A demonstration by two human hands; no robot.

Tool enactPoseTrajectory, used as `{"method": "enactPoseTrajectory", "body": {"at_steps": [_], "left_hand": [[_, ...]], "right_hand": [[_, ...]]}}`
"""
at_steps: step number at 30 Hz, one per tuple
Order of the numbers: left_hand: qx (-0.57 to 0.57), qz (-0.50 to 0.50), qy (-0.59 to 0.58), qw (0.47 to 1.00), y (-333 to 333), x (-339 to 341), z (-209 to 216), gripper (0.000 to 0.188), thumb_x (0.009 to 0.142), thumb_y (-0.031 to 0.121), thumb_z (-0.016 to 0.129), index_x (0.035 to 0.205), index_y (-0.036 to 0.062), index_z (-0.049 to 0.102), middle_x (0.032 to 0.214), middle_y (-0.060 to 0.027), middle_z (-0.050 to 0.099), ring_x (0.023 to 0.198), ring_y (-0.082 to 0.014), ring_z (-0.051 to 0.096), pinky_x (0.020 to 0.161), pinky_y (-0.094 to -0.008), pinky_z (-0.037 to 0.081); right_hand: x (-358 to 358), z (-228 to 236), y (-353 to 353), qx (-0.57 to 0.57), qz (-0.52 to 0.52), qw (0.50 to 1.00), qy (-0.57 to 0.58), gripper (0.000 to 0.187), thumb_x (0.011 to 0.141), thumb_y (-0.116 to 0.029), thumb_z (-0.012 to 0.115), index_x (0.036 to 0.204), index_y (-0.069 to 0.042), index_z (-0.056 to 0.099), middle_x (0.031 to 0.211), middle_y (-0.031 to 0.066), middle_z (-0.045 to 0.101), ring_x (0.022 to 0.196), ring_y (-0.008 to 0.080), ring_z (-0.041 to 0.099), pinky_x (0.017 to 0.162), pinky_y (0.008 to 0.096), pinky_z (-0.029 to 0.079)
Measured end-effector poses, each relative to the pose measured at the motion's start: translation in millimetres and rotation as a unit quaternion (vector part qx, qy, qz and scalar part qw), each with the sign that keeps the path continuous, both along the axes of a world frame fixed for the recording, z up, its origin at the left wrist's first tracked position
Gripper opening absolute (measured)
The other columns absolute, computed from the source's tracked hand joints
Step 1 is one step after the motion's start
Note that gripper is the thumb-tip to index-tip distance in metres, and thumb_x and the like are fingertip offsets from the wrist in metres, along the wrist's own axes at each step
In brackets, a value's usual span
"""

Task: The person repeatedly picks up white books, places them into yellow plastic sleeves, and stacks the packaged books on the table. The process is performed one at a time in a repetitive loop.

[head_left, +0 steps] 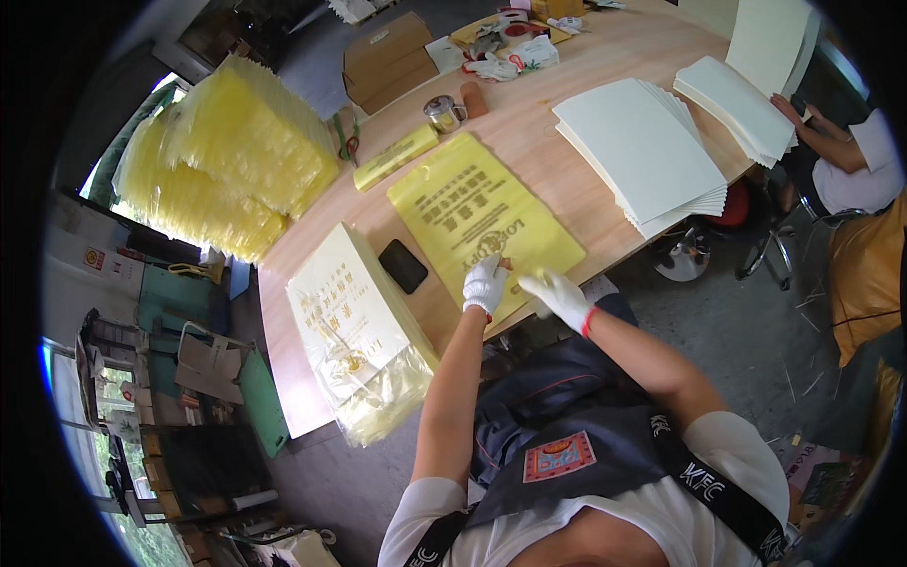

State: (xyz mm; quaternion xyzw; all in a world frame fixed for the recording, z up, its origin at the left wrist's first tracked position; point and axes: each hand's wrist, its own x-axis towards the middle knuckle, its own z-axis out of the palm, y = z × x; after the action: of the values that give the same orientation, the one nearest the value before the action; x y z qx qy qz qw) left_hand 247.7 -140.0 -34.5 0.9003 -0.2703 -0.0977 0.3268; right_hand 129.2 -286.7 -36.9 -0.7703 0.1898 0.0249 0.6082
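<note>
A flat yellow printed plastic bag (472, 194) lies on the table in front of me, possibly on top of others. Over its near end is my left hand (485, 284), in a white glove with bare fingertips. Its fingers are bent together; whatever they may pinch is hidden. My right hand (561, 300), gloved in white with a red cuff, hovers by the bag's near right edge. Its fingers reach toward the left hand, stretched out and a little blurred. A black phone (403, 266) rests left of the bag, beside a clear-wrapped stack of printed white sheets (350, 302).
Tall piles of yellow plastic bags (236, 142) rise at the far left. Scissors (351, 146), a folded yellow bundle (397, 158) and a metal mug (442, 113) sit beyond the bag. White board stacks (638, 146) fill the right side, where another person (855, 156) sits. A cardboard box (387, 61) stands behind.
</note>
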Motion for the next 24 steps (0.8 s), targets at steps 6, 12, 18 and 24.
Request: {"method": "enactPoseTrajectory", "body": {"at_steps": [6, 12, 18, 24], "left_hand": [[-0.246, 0.087, 0.102, 0.96, 2.2, 28.4, 56.7, 0.014, 0.094, 0.012, 0.05, 0.103, 0.0079, 0.06, 0.09, -0.0102, 0.068, 0.078, -0.0233, 0.064, 0.073, -0.0359, 0.05], [-0.497, 0.057, 0.288, 0.817, 2.2, 28.0, 119.3, 0.023, 0.093, -0.001, 0.047, 0.112, 0.0075, 0.056, 0.105, -0.0096, 0.067, 0.056, -0.0072, 0.051, 0.072, -0.0276, 0.053], [-0.222, -0.117, -0.008, 0.968, -55.3, -39.3, 102.9, 0.027, 0.09, -0.003, 0.048, 0.11, 0.0069, 0.063, 0.097, -0.0107, 0.069, 0.059, -0.0143, 0.058, 0.06, -0.0293, 0.051], [-0.178, -0.314, -0.144, 0.921, -76.6, -146.0, 146.6, 0.02, 0.078, 0.0, 0.059, 0.097, 0.0078, 0.059, 0.072, -0.0144, 0.061, 0.065, -0.0363, 0.062, 0.059, -0.0424, 0.051]], "right_hand": [[63.0, -1.8, -7.2, -0.134, 0.033, 0.989, -0.044, 0.05, 0.093, -0.051, 0.049, 0.096, -0.002, 0.061, 0.09, 0.022, 0.066, 0.082, 0.038, 0.065, 0.073, 0.046, 0.05], [9.5, 5.2, -68.4, -0.344, 0.152, 0.922, 0.093, 0.056, 0.093, -0.052, 0.044, 0.078, -0.002, 0.065, 0.08, 0.02, 0.067, 0.074, 0.0377, 0.065, 0.068, 0.0443, 0.05], [22.3, 32.1, -30.5, -0.044, 0.026, 0.97, -0.236, 0.034, 0.094, -0.035, 0.053, 0.112, -0.007, 0.062, 0.093, 0.0135, 0.068, 0.085, 0.0246, 0.065, 0.077, 0.0368, 0.049], [44.8, -16.4, -15.4, -0.035, 0.079, 0.948, -0.307, 0.04, 0.095, -0.029, 0.053, 0.129, -0.008, 0.055, 0.117, 0.0107, 0.061, 0.105, 0.0198, 0.059, 0.091, 0.0334, 0.046]]}}
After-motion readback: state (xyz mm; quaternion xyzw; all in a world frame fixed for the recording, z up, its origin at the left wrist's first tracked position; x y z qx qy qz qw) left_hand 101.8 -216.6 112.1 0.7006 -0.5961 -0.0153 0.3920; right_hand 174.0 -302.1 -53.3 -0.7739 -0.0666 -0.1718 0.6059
